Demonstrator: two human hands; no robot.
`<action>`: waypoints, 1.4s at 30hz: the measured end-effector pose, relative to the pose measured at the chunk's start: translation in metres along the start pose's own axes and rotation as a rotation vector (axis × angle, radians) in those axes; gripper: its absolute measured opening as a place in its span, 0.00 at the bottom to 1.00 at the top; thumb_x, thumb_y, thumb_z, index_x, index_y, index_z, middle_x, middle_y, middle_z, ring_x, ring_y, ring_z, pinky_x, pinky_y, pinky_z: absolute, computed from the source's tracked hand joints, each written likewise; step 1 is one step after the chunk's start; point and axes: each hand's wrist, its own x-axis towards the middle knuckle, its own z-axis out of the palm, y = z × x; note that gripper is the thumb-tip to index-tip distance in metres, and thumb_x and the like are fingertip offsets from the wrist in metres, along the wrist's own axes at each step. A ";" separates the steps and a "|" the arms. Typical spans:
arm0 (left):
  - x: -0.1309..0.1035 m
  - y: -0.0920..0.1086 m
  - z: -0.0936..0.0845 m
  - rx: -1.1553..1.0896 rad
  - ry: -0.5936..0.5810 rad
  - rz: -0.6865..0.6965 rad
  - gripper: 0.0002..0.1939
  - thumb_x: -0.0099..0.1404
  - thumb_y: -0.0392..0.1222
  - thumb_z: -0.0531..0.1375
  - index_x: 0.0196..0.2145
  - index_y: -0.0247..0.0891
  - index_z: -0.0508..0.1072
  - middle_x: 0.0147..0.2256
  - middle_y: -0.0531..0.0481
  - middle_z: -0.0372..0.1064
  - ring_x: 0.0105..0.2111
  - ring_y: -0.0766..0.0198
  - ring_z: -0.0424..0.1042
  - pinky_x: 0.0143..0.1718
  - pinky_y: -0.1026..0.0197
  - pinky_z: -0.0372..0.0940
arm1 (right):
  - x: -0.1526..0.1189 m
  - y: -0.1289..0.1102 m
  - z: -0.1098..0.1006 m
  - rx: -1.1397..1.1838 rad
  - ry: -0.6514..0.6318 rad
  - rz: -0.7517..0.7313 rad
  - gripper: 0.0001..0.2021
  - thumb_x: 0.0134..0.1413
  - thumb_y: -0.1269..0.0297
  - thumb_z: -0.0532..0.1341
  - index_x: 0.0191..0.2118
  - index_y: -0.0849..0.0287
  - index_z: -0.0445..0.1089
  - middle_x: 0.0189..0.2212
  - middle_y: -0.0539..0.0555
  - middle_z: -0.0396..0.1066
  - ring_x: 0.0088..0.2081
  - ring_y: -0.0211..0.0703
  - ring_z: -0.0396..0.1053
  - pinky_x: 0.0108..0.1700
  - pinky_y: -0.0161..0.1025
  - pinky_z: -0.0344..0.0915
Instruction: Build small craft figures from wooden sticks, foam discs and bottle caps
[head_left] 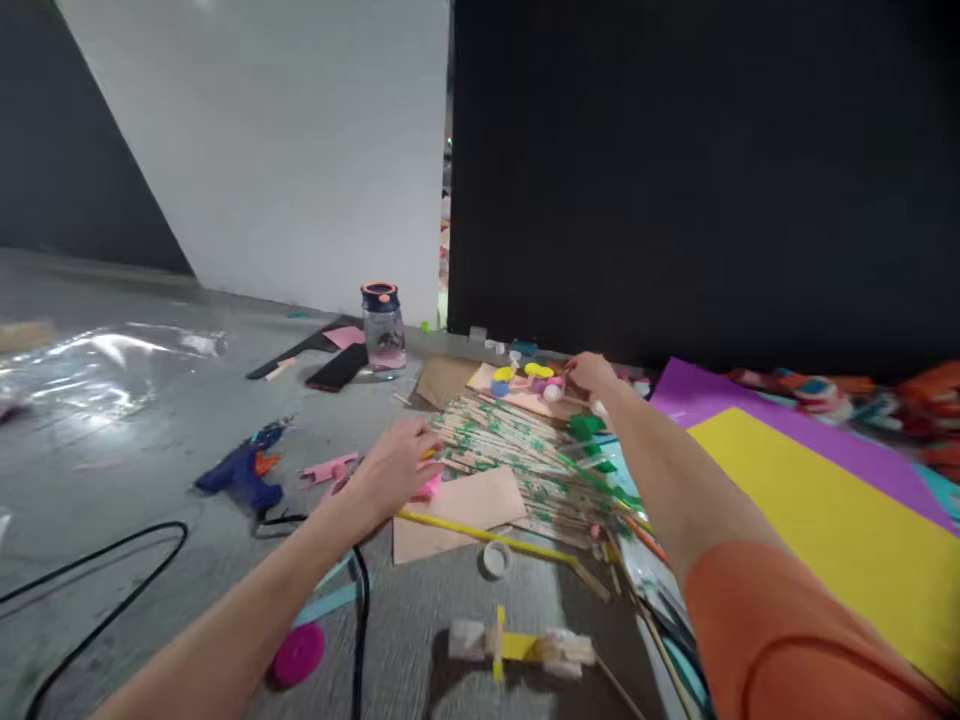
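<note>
My left hand [401, 462] is closed near the middle of the table, around a small pink and yellow item [429, 482] that I cannot make out clearly. Beside it lie a pale pink paper piece [457, 515] and pink scissors-like pieces [330, 470]. My right hand [592, 372] reaches to the far side, at the edge of a group of coloured caps [538, 371]; its fingers are partly hidden. Between the hands spreads a pile of wooden sticks with green marks [510, 435]. Nearest me stands a small built piece with a yellow strip [520, 647].
A blue glue gun [244, 475] with a black cord [361, 620] lies left. Farther back stands a water bottle [383, 330] beside a dark phone-like slab [337, 367]. Yellow sheets [832, 520] and purple sheets [690, 390] cover the right. A magenta disc [298, 654] lies in front.
</note>
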 end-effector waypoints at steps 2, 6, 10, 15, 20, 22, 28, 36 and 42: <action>0.000 0.002 0.000 0.002 -0.010 -0.002 0.07 0.68 0.40 0.58 0.38 0.36 0.76 0.42 0.43 0.68 0.45 0.53 0.67 0.48 0.53 0.63 | 0.006 -0.002 0.004 -0.013 -0.010 0.027 0.16 0.66 0.59 0.62 0.54 0.61 0.69 0.52 0.58 0.70 0.48 0.49 0.72 0.48 0.50 0.72; 0.001 0.003 0.001 0.014 -0.010 0.011 0.08 0.68 0.40 0.58 0.37 0.36 0.76 0.42 0.43 0.69 0.45 0.52 0.67 0.48 0.52 0.62 | 0.010 -0.007 0.013 -0.035 0.016 0.084 0.17 0.65 0.59 0.62 0.55 0.62 0.68 0.52 0.59 0.70 0.49 0.50 0.72 0.50 0.51 0.71; 0.001 0.001 0.002 0.040 0.000 0.026 0.09 0.69 0.41 0.58 0.38 0.35 0.76 0.42 0.42 0.68 0.45 0.52 0.67 0.47 0.51 0.63 | 0.005 -0.008 0.017 -0.046 0.080 0.102 0.17 0.65 0.59 0.62 0.55 0.61 0.68 0.53 0.59 0.69 0.51 0.51 0.71 0.52 0.53 0.70; 0.001 0.001 0.003 0.055 -0.012 0.036 0.09 0.69 0.41 0.58 0.37 0.35 0.76 0.42 0.42 0.68 0.44 0.51 0.67 0.47 0.51 0.62 | 0.003 -0.006 0.015 -0.019 0.117 0.068 0.18 0.66 0.57 0.61 0.56 0.61 0.68 0.53 0.59 0.69 0.50 0.51 0.71 0.51 0.53 0.70; 0.001 0.000 0.003 0.026 -0.010 0.035 0.09 0.69 0.41 0.57 0.37 0.35 0.76 0.42 0.42 0.69 0.44 0.52 0.67 0.47 0.51 0.63 | 0.005 -0.010 0.017 0.034 0.085 -0.064 0.17 0.66 0.59 0.61 0.56 0.59 0.68 0.54 0.58 0.69 0.50 0.50 0.71 0.50 0.52 0.71; 0.001 0.001 0.002 0.037 -0.012 0.041 0.09 0.68 0.40 0.57 0.37 0.36 0.76 0.41 0.42 0.69 0.44 0.52 0.67 0.48 0.51 0.63 | 0.005 -0.011 0.019 0.054 0.076 -0.077 0.16 0.66 0.59 0.62 0.55 0.59 0.68 0.53 0.58 0.70 0.49 0.49 0.72 0.49 0.51 0.72; 0.000 0.005 0.001 0.081 -0.014 0.013 0.09 0.68 0.41 0.58 0.36 0.36 0.76 0.42 0.42 0.70 0.44 0.52 0.68 0.47 0.51 0.63 | -0.011 -0.011 0.016 0.171 0.234 -0.051 0.15 0.66 0.60 0.62 0.53 0.60 0.69 0.52 0.58 0.70 0.48 0.49 0.72 0.50 0.51 0.71; 0.001 0.017 -0.012 -0.051 0.189 -0.035 0.09 0.70 0.40 0.57 0.44 0.36 0.75 0.44 0.43 0.71 0.48 0.50 0.69 0.50 0.47 0.63 | -0.080 -0.005 -0.061 0.478 0.482 -0.151 0.15 0.65 0.69 0.56 0.56 0.63 0.64 0.48 0.61 0.74 0.47 0.50 0.74 0.47 0.47 0.71; -0.019 0.095 -0.058 -0.538 0.342 0.096 0.20 0.68 0.44 0.62 0.56 0.40 0.67 0.56 0.43 0.67 0.56 0.54 0.66 0.56 0.50 0.62 | -0.233 -0.030 -0.095 0.804 0.245 -0.459 0.10 0.61 0.61 0.61 0.46 0.57 0.71 0.38 0.53 0.78 0.38 0.45 0.77 0.39 0.39 0.74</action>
